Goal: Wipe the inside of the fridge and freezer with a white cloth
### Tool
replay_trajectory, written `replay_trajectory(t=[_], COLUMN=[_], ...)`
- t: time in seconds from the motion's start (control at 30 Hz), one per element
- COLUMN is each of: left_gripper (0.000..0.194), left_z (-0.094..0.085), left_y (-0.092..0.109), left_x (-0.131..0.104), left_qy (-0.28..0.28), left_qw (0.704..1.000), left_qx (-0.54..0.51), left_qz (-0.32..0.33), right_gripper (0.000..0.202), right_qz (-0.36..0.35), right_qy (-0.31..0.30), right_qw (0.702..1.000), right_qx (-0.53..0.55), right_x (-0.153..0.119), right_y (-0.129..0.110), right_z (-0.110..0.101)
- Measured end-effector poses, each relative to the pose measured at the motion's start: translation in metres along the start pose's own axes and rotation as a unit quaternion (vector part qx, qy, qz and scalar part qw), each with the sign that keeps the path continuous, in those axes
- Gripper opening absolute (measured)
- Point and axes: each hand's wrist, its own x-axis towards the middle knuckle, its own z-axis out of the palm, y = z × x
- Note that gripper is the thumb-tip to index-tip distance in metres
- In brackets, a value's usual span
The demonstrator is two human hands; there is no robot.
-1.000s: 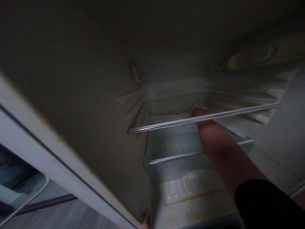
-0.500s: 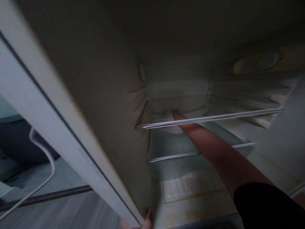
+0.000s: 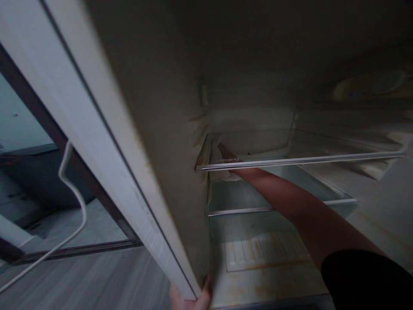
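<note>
My right arm reaches into a refrigerator (image 3: 174, 172), between the upper glass shelf (image 3: 274, 148) and the lower glass shelf (image 3: 238, 196). Through the upper shelf's glass I see my right hand (image 3: 225, 151) near the left back corner. It is on a pale, thin cloth or paper sheet (image 3: 220, 174), whose ragged edge hangs below the shelf's front trim. The fingers are mostly hidden by the sheet and dim glass. Low in the view, my left hand (image 3: 190, 300) is closed around the front edge of the refrigerator's left side wall, thumb on the inner face.
Yellow-brown stains mark the refrigerator's floor (image 3: 267, 288) and side edge. A control housing (image 3: 368, 86) juts from the right wall above the shelf ribs. Outside at left, a white cord (image 3: 82, 206) hangs over the grey wood-look floor (image 3: 106, 280).
My right hand and the pale sheet have moved left along the shelf toward the side wall. My left hand keeps its hold on the edge; the whole view has shifted slightly.
</note>
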Motion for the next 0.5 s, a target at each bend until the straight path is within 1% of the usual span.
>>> replay_trajectory(t=[0.07,0.17,0.27,0.33,0.4,0.5], left_gripper=[0.056,0.055,0.052,0.052,0.054,0.058], left_z=[0.000,-0.001,0.000,0.001,0.003,0.002], left_y=[0.000,0.000,0.000,0.001,0.003,0.008], left_x=[0.000,0.001,0.001,0.000,-0.002,-0.002], left_qy=[0.006,0.012,0.002,0.001,-0.003,-0.015], left_qw=[1.000,1.000,1.000,1.000,1.000,0.999], left_qx=[0.005,0.015,0.017,0.016,0.001,-0.037], left_qz=[-0.007,-0.006,0.006,0.006,0.003,0.019], right_gripper=[0.072,0.063,0.055,0.053,0.059,0.084], right_qz=[-0.017,-0.008,0.022,0.063,0.094,0.098], right_qy=[-0.003,0.008,0.037,0.062,0.076,0.079], right_qw=[0.999,0.993,0.985,0.979,0.976,0.978], right_qx=[-0.042,-0.120,-0.166,-0.182,-0.183,-0.169], right_x=[0.004,0.009,0.012,0.011,0.007,0.002], right_y=[0.008,0.017,0.019,0.019,0.020,0.019], right_z=[-0.001,-0.004,-0.008,-0.012,-0.017,-0.024])
